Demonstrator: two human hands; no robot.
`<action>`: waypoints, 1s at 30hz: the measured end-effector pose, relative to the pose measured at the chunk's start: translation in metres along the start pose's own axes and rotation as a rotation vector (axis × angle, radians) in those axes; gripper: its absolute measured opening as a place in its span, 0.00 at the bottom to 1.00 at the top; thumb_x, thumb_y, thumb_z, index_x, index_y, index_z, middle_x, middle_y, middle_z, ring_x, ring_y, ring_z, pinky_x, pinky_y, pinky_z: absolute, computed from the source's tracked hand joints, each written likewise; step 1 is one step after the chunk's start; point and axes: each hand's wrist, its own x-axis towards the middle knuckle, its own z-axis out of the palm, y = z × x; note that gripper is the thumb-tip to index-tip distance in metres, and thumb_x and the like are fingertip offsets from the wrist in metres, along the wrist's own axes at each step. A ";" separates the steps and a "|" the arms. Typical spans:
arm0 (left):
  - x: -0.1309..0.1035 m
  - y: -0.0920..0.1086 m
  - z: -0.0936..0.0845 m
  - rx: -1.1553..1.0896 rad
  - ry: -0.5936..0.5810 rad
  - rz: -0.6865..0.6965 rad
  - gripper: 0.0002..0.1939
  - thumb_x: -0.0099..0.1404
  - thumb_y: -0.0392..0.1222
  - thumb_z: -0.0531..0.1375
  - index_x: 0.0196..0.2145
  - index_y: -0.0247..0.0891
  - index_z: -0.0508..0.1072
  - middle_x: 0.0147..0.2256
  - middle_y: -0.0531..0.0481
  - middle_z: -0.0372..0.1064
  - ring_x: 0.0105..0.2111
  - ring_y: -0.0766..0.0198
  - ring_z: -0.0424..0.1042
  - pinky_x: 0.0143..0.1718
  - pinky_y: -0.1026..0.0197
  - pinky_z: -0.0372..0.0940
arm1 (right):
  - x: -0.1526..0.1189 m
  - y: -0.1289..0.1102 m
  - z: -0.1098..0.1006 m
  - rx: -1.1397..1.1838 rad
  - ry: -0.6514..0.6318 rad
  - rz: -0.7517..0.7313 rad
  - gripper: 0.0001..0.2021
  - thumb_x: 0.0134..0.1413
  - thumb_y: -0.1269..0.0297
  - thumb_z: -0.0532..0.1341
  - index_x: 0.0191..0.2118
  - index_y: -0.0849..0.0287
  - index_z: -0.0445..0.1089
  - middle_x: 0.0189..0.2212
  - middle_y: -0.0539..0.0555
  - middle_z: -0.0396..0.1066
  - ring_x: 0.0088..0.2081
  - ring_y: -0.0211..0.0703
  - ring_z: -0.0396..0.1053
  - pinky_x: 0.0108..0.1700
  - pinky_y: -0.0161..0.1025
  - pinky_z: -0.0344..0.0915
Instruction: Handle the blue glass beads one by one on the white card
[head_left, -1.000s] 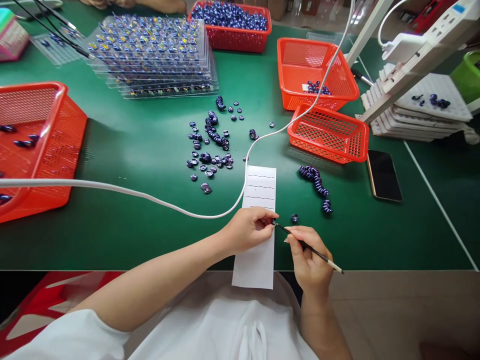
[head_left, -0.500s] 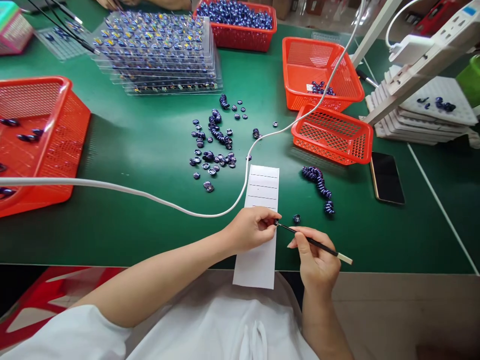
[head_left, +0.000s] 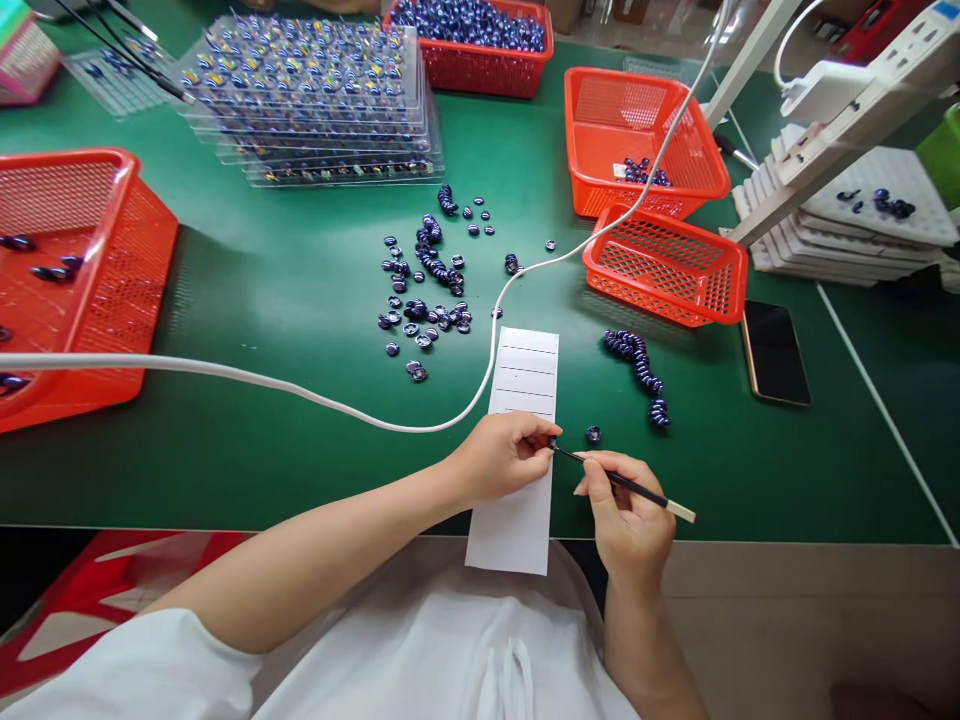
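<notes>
My left hand [head_left: 512, 457] rests over a ruled white paper strip [head_left: 528, 372]. Its thumb and forefinger pinch a small dark piece [head_left: 553, 441], mostly hidden by the fingertips. In my right hand [head_left: 630, 515] is a thin black-handled tool with a pale end [head_left: 646, 491], gripped like a pen. The tool's narrow tip meets the small dark piece. Just beyond my right fingers lies a single dark blue shiny piece [head_left: 593, 435]. A curved row of similar striped pieces [head_left: 637, 366] is to its upper right.
Many loose blue pieces [head_left: 439, 265] lie mid-table. A white cable [head_left: 420, 430] crosses in front. Red baskets [head_left: 71, 360], [head_left: 664, 270] stand left and right. Stacked clear trays [head_left: 315, 120] are at the back. A phone [head_left: 776, 352] lies on the right near a power-strip post [head_left: 847, 130].
My right hand and the tool's pale end have shifted slightly left. The left hand still pinches the small dark piece in the same spot.
</notes>
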 end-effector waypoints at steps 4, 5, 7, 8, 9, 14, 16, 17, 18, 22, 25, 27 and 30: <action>0.000 0.001 0.000 -0.005 -0.006 0.007 0.14 0.58 0.34 0.60 0.42 0.33 0.79 0.32 0.48 0.78 0.30 0.65 0.76 0.34 0.66 0.72 | 0.001 -0.002 -0.001 0.036 0.008 0.043 0.04 0.60 0.64 0.64 0.39 0.56 0.76 0.32 0.51 0.76 0.25 0.36 0.73 0.30 0.36 0.72; 0.001 0.001 0.000 -0.006 -0.006 0.009 0.14 0.58 0.34 0.60 0.42 0.33 0.79 0.31 0.48 0.77 0.29 0.65 0.76 0.33 0.66 0.72 | 0.001 -0.003 -0.001 0.052 0.015 0.059 0.05 0.60 0.63 0.64 0.39 0.57 0.76 0.31 0.50 0.76 0.25 0.36 0.73 0.30 0.36 0.72; 0.000 0.001 -0.001 -0.011 -0.005 0.012 0.14 0.58 0.34 0.60 0.42 0.32 0.79 0.31 0.47 0.77 0.29 0.65 0.75 0.33 0.65 0.71 | 0.002 -0.005 -0.001 0.078 0.039 0.083 0.05 0.59 0.63 0.64 0.39 0.57 0.76 0.30 0.50 0.75 0.25 0.36 0.73 0.30 0.36 0.72; 0.000 0.000 -0.001 -0.017 -0.004 0.013 0.14 0.58 0.34 0.60 0.42 0.32 0.79 0.31 0.47 0.77 0.29 0.65 0.75 0.32 0.65 0.71 | 0.002 -0.005 -0.001 0.082 0.049 0.091 0.06 0.59 0.62 0.64 0.39 0.57 0.76 0.29 0.50 0.75 0.24 0.36 0.73 0.30 0.36 0.72; 0.000 0.000 -0.001 -0.023 -0.006 0.012 0.14 0.58 0.34 0.60 0.42 0.32 0.79 0.31 0.47 0.77 0.28 0.65 0.75 0.32 0.65 0.71 | 0.002 -0.005 -0.001 0.079 0.054 0.095 0.06 0.59 0.62 0.65 0.39 0.58 0.76 0.29 0.50 0.75 0.24 0.36 0.72 0.30 0.36 0.72; 0.000 -0.002 0.003 -0.039 -0.029 -0.006 0.14 0.58 0.35 0.59 0.41 0.32 0.79 0.31 0.47 0.77 0.29 0.65 0.75 0.33 0.66 0.71 | 0.002 -0.005 0.002 0.030 0.060 0.081 0.06 0.59 0.62 0.65 0.38 0.58 0.76 0.30 0.51 0.76 0.24 0.36 0.73 0.30 0.35 0.72; 0.000 0.000 0.003 -0.048 -0.030 -0.023 0.14 0.58 0.35 0.59 0.42 0.33 0.79 0.31 0.48 0.77 0.29 0.65 0.75 0.33 0.65 0.72 | 0.002 -0.005 0.002 0.057 0.080 0.082 0.06 0.58 0.62 0.65 0.39 0.58 0.76 0.31 0.52 0.76 0.24 0.36 0.73 0.29 0.36 0.73; 0.000 0.002 0.001 -0.045 -0.026 -0.031 0.15 0.59 0.35 0.59 0.42 0.33 0.79 0.32 0.48 0.78 0.29 0.65 0.76 0.33 0.65 0.72 | 0.002 -0.005 0.001 0.085 0.094 0.087 0.07 0.58 0.62 0.65 0.39 0.58 0.76 0.31 0.52 0.76 0.24 0.37 0.73 0.29 0.37 0.73; 0.001 0.003 -0.004 -0.028 -0.012 -0.036 0.15 0.59 0.36 0.58 0.43 0.33 0.79 0.33 0.47 0.78 0.30 0.64 0.76 0.34 0.65 0.72 | 0.003 -0.005 0.001 0.118 0.112 0.090 0.07 0.58 0.61 0.66 0.38 0.58 0.76 0.30 0.52 0.76 0.24 0.37 0.73 0.29 0.37 0.73; 0.003 0.005 -0.044 0.281 0.185 -0.030 0.17 0.63 0.37 0.56 0.48 0.36 0.77 0.42 0.44 0.78 0.38 0.59 0.77 0.42 0.59 0.73 | 0.006 -0.005 -0.006 0.249 0.239 0.067 0.06 0.56 0.62 0.67 0.35 0.59 0.74 0.31 0.53 0.77 0.21 0.36 0.72 0.26 0.37 0.72; 0.005 -0.003 -0.078 0.625 0.383 -0.043 0.21 0.66 0.36 0.52 0.55 0.35 0.72 0.49 0.40 0.74 0.49 0.50 0.72 0.53 0.48 0.68 | 0.010 -0.003 -0.012 0.272 0.379 0.049 0.07 0.55 0.62 0.68 0.35 0.60 0.73 0.31 0.53 0.77 0.20 0.36 0.71 0.25 0.37 0.70; 0.006 -0.007 -0.086 0.798 0.450 -0.035 0.24 0.65 0.34 0.52 0.58 0.31 0.68 0.52 0.35 0.69 0.55 0.43 0.67 0.58 0.40 0.62 | 0.013 -0.001 -0.015 0.271 0.436 0.054 0.08 0.55 0.62 0.68 0.35 0.60 0.73 0.30 0.52 0.77 0.20 0.36 0.71 0.24 0.37 0.69; 0.008 -0.004 -0.070 0.877 0.385 0.076 0.27 0.64 0.31 0.53 0.61 0.29 0.63 0.56 0.32 0.64 0.58 0.42 0.62 0.60 0.38 0.59 | 0.015 0.002 -0.016 0.315 0.470 0.065 0.08 0.55 0.62 0.68 0.35 0.60 0.72 0.29 0.51 0.76 0.19 0.36 0.70 0.24 0.37 0.69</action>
